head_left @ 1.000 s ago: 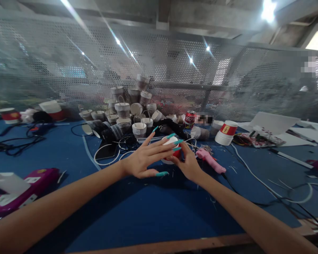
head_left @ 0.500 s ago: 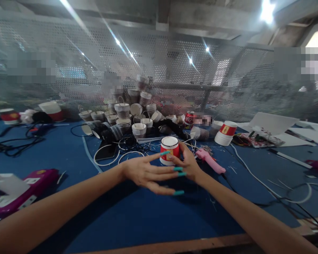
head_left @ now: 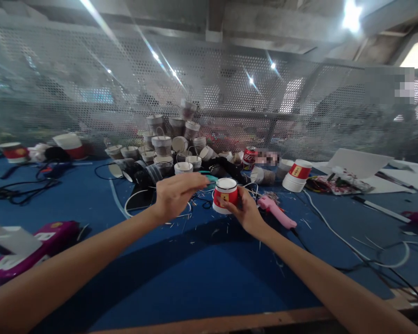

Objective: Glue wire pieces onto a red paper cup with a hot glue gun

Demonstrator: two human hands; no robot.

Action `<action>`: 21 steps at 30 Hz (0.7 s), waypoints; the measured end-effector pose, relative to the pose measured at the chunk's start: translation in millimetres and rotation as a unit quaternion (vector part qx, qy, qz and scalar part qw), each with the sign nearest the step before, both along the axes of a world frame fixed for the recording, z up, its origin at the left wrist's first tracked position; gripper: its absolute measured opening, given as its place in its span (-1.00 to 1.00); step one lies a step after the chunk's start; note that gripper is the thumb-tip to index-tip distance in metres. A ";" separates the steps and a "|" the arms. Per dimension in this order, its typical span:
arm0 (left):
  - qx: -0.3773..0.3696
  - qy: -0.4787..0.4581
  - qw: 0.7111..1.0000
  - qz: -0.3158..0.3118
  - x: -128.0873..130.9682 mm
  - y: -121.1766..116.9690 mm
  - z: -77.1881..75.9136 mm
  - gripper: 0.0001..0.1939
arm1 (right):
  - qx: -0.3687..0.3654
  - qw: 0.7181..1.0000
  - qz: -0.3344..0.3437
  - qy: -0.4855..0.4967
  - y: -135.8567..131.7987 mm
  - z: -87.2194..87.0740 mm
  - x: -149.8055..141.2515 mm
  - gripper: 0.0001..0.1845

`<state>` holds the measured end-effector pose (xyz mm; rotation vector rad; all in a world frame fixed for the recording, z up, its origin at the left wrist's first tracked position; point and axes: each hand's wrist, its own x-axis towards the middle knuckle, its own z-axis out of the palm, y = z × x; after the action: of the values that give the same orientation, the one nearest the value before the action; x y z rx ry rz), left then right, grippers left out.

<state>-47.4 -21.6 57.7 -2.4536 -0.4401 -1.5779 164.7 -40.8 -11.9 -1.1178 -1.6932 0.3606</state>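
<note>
A red paper cup (head_left: 225,198) with a yellow label stands upside down on the blue table, its white end up with a dark line around it. My right hand (head_left: 248,211) is curled round the cup's right side, thumb across its front. Left of the cup, my left hand (head_left: 177,192) is raised with fingers stretched out and slightly blurred. Its teal nails are close to the cup's upper rim; I cannot tell whether they touch. To the right of my right hand lies a pink glue gun (head_left: 277,212).
Many grey-white small buckets (head_left: 162,144) are piled at the back. A cola can (head_left: 250,157) and a stack of red and white cups (head_left: 297,176) stand at the back right. White cord (head_left: 322,218) trails across the right. A magenta device (head_left: 59,239) sits at left.
My left hand has moved up and left, from in front of the cup to beside its upper rim. The right hand stays on the cup, which has shifted slightly.
</note>
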 end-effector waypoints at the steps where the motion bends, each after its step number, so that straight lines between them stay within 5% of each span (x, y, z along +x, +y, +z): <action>1: -0.038 -0.025 0.999 0.027 -0.4 4.1 -0.9 -0.80 | -0.001 1.000 0.002 0.004 -0.4 0.6 -0.2 -0.54; 6: -0.177 -0.085 0.979 0.051 0.7 14.4 -2.2 -0.85 | 0.001 1.000 -0.006 0.004 -3.4 3.4 -1.5 -0.48; 10: -0.217 -0.093 0.970 0.062 -1.8 15.4 0.5 -0.80 | 0.030 0.999 -0.035 -0.009 -4.9 5.3 -1.9 -0.46; 16: -0.157 0.040 0.980 0.115 -2.6 20.6 2.4 -0.76 | 0.041 0.998 -0.048 -0.026 -5.1 6.7 -1.2 -0.47; 21: -0.005 0.165 0.978 0.128 5.2 10.3 -0.2 -0.50 | 0.048 0.997 -0.043 -0.044 -3.6 4.5 -1.6 -0.48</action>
<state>-42.2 -11.3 57.6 -2.4809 -0.6709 -1.0468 163.1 -44.4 -7.4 -1.1452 -1.7137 0.1758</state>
